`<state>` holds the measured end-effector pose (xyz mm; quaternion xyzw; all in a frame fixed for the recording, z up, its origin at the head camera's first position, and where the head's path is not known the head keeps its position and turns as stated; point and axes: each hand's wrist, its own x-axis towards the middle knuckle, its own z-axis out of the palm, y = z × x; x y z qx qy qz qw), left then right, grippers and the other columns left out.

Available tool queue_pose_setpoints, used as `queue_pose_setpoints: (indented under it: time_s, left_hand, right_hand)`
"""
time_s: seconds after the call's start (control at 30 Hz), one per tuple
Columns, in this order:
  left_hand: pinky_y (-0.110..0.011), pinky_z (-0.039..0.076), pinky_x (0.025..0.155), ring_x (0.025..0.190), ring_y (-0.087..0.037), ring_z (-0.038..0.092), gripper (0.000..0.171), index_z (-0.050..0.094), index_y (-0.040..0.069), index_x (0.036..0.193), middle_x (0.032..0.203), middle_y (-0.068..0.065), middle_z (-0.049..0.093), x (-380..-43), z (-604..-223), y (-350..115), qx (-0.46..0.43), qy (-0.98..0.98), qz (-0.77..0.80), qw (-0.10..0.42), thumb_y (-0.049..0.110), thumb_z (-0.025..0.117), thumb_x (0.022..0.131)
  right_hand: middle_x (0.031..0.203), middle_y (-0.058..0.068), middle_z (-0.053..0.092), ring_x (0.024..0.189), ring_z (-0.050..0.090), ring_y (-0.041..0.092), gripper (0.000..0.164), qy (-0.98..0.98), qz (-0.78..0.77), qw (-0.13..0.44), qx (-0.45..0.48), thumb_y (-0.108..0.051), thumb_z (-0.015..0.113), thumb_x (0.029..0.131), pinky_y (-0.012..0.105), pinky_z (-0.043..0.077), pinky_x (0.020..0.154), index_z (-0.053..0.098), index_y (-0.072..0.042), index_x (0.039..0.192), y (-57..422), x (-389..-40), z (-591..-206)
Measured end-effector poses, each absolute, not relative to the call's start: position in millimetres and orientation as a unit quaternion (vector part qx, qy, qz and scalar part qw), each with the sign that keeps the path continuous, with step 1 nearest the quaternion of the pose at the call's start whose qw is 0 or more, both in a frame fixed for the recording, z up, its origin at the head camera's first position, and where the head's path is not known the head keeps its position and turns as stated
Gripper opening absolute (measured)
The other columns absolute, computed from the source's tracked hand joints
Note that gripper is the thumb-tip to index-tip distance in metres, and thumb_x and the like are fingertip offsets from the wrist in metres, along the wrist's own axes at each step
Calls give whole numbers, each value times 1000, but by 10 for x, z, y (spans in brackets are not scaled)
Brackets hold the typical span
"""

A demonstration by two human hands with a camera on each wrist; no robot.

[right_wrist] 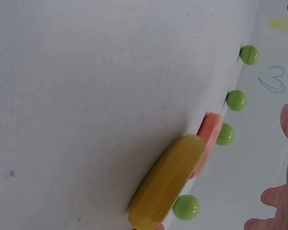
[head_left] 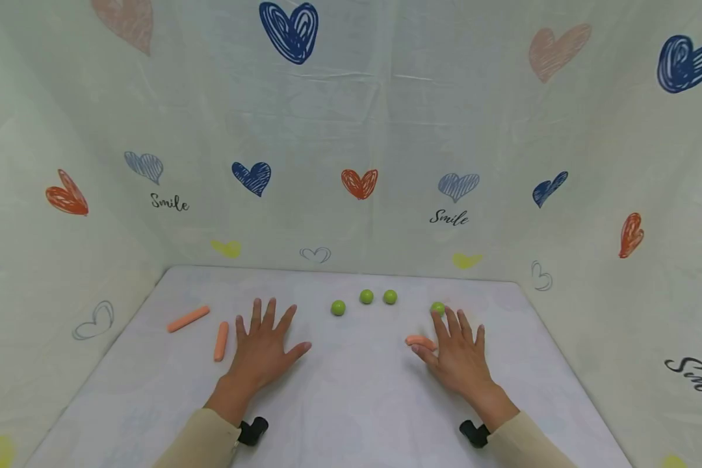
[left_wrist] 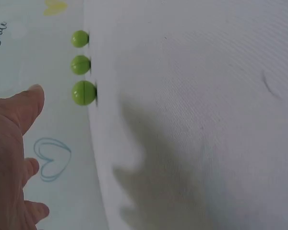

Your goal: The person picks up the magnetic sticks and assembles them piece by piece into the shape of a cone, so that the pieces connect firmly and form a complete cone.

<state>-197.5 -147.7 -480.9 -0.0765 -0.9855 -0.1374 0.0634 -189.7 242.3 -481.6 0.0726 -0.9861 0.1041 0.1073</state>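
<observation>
My left hand (head_left: 260,354) hovers over the white table with its fingers spread, holding nothing; its shadow falls below it in the left wrist view. Two orange sticks (head_left: 221,341) lie just left of it. On the right, my right hand (head_left: 459,357) also has its fingers spread, with empty space at the palm. An orange sausage-like stick (head_left: 421,341) lies by its thumb. A green ball (head_left: 437,308) sits beyond its index finger. In the right wrist view a ridged yellow-brown, corn-like piece (right_wrist: 168,182) lies in front of the orange stick; my right hand hides it in the head view.
Three green balls (head_left: 366,296) with seams stand along the back of the table (head_left: 339,403), between the hands. A white curtain (head_left: 327,117) printed with hearts and "Smile" surrounds the table at the back and sides. A dark wrist camera (head_left: 253,431) sits at the left cuff.
</observation>
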Motion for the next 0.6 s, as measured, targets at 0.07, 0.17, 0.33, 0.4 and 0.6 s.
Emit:
queue_pose_setpoints:
  time_s: [0.07,0.17,0.33,0.4,0.6]
  left_hand:
    - [-80,12,120,159,-55,11,86,42,15,162,170,-29,26,-2033,-4832,-1422,-84,-984,-142,67,63,67,95]
    - [-74,22,122,157,-55,19,84,44,11,160,167,-30,31,-2129,-4858,-1321,-96,-981,-154,70,60,69,96]
    - [-63,36,120,150,-50,32,81,46,9,158,161,-28,39,-2293,-4906,-1131,-96,-973,-203,54,52,75,95]
    - [-59,40,118,148,-46,35,80,47,10,157,160,-25,41,-2372,-4932,-1057,-86,-968,-232,39,49,77,94]
    - [-57,41,117,140,-42,44,78,51,12,155,153,-21,50,-2656,-5073,-926,-66,-954,-293,19,39,85,90]
  right_hand:
    - [165,24,37,155,28,50,88,-983,113,123,71,-64,64,97,80,17,117,41,-8,161,2446,-1883,-4832]
    - [157,26,45,147,39,51,84,-977,123,155,78,-59,68,97,76,28,114,46,-5,156,2487,-1859,-4865]
    - [147,28,53,134,49,52,77,-970,139,185,79,-48,76,95,71,43,101,52,1,149,2557,-1799,-4906]
    - [146,27,54,132,50,51,75,-970,152,176,69,-45,78,94,70,44,98,54,1,148,2581,-1771,-4915]
    - [141,21,60,131,51,46,65,-971,195,131,51,-34,87,88,66,42,99,64,-3,139,2622,-1678,-4951]
